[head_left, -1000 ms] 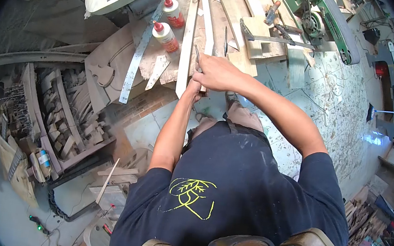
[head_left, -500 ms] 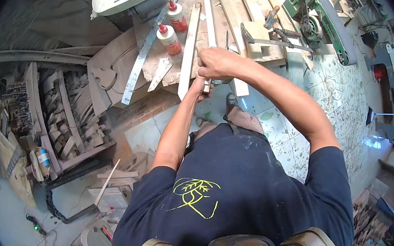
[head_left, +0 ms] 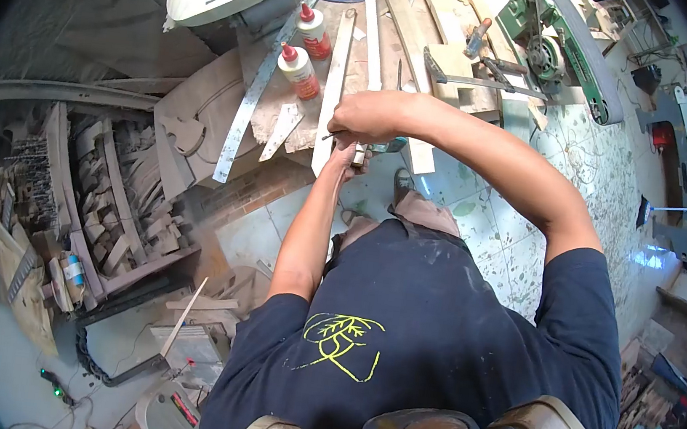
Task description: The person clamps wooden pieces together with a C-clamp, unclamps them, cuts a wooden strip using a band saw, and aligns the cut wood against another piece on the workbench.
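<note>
The pale, squared wooden piece (head_left: 358, 157), mostly hidden, sits by the edge of the brown bench (head_left: 357, 57), within the curled fingers of my left hand (head_left: 344, 160). My right hand (head_left: 367, 114), palm down, elbow out, closes around a thin dark tool (head_left: 329, 136), its shaft largely obscured.

Green belt sander (head_left: 577, 59) above speckled tile floor (head_left: 589, 179); wood offcuts (head_left: 159, 215) heaped in rack (head_left: 152, 269); blue-banded can (head_left: 73, 270) near rack corner.

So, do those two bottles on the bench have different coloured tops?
No, the bottle nearer the hands and the one farther away both have red tops.
</note>
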Demonstrator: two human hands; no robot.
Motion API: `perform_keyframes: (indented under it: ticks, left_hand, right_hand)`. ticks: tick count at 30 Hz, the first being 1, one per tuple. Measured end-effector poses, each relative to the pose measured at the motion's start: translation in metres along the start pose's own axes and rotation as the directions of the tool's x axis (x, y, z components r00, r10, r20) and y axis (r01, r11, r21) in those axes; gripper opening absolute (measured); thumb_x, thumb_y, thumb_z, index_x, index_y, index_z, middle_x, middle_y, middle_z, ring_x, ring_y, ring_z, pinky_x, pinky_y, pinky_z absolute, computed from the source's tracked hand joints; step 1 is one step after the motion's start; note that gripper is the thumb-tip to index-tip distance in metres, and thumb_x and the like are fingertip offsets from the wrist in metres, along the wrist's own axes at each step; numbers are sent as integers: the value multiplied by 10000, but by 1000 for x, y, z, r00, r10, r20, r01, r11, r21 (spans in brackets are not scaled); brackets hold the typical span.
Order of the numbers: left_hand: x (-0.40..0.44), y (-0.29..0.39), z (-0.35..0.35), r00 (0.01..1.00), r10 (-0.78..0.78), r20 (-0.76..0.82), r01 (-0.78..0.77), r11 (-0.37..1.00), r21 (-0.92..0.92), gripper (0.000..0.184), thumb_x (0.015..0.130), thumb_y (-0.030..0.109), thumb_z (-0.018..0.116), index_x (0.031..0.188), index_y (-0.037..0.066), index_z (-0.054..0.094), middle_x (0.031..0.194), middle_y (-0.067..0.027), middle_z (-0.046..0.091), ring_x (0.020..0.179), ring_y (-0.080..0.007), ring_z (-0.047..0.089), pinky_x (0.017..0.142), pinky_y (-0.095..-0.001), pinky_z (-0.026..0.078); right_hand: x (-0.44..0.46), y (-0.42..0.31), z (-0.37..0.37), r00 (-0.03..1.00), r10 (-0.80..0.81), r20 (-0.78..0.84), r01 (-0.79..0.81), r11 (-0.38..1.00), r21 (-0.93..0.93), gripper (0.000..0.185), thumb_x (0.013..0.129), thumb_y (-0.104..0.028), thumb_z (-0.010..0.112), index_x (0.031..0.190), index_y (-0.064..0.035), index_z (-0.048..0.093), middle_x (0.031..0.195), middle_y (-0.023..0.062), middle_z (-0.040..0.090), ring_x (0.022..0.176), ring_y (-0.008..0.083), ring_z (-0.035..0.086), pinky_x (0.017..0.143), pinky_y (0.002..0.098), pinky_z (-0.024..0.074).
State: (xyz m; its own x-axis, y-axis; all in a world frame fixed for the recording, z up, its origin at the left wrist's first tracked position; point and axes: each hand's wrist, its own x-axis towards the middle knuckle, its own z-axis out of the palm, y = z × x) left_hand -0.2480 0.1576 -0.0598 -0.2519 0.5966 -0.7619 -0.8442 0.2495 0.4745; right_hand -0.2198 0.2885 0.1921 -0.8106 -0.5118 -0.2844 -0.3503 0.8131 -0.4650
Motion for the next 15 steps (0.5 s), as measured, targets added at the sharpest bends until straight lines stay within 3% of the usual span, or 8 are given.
perform_keyframes:
  ticks: [10, 15]
  left_hand:
    - [-4, -1, 4, 997, 54, -58, -56, 998, -27, 190, 1018, 297, 512, 1059, 115, 546, 722, -73, 632, 519, -172, 585, 402, -310, 464]
    - [-3, -1, 3, 998, 28, -60, -30, 999, -21, 180, 1007, 257, 511, 1068, 94, 552, 742, -76, 628, 528, -175, 572, 405, -322, 454]
  right_hand:
    - [-1, -3, 2, 1000, 27, -3, -27, 999, 32, 261, 916, -271, 677, 995, -27, 726, 900, 199, 722, 889, 389, 695, 783, 483, 542]
    - [-5, -6, 4, 999, 31, -31, -31, 999, 24, 380, 975, -369, 596, 981, -12, 725, 887, 218, 716, 880, 414, 688, 786, 498, 538]
